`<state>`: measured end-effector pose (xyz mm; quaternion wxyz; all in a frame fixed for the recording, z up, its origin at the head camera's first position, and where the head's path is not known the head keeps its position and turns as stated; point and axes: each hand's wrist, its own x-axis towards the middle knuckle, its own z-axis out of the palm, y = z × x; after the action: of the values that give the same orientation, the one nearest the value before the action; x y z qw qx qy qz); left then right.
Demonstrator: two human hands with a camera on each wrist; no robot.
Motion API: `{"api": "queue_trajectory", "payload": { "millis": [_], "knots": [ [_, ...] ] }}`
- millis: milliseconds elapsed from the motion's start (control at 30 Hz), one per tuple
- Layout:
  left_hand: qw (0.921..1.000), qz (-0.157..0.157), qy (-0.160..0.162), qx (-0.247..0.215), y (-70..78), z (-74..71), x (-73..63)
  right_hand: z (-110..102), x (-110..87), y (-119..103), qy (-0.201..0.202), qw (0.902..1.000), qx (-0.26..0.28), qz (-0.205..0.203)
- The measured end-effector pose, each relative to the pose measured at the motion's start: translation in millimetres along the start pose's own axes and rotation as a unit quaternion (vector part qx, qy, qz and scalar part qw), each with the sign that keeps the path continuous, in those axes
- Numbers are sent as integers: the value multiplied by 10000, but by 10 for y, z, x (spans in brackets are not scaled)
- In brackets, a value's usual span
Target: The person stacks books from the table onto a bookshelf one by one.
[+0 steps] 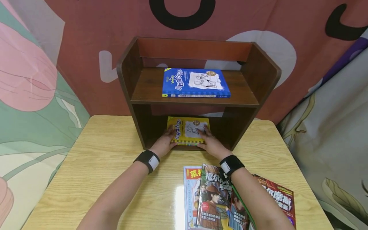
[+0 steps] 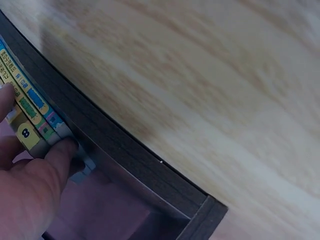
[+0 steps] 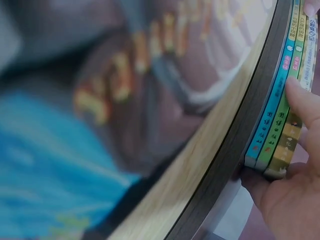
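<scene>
On the lower shelf of a dark brown bookshelf (image 1: pixel 253 100) lies a stack of three thin books, a yellow comic book (image 1: pixel 188 135) on top. The wrist views show a green book (image 3: pixel 275 130) and a blue book (image 3: pixel 267 112) beneath it, spines facing out. My left hand (image 1: pixel 164 143) grips the left end of the stack, and in the left wrist view its fingers lie against the spines and the end. At the opposite end my right hand (image 1: pixel 213 145) holds the stack, its thumb across the spines. The stack's back edge is hidden.
A blue comic book (image 1: pixel 195 83) lies flat on the upper shelf. Several glossy books, among them a Chinese-titled book (image 1: pixel 212 199) and a red book (image 1: pixel 283 199), lie on the wooden table (image 1: pixel 97 166) beneath my right forearm. Printed curtain (image 1: pixel 95 28) hangs behind.
</scene>
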<state>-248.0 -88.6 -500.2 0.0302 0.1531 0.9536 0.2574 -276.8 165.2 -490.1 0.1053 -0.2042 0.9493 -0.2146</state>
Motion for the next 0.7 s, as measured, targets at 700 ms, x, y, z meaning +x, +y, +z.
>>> {"api": "queue_trajectory", "payload": {
  "millis": [700],
  "knots": [
    [9994, -84, 113, 303, 32, 57, -19, 31, 13, 48, 114, 9998, -106, -125]
  ]
}}
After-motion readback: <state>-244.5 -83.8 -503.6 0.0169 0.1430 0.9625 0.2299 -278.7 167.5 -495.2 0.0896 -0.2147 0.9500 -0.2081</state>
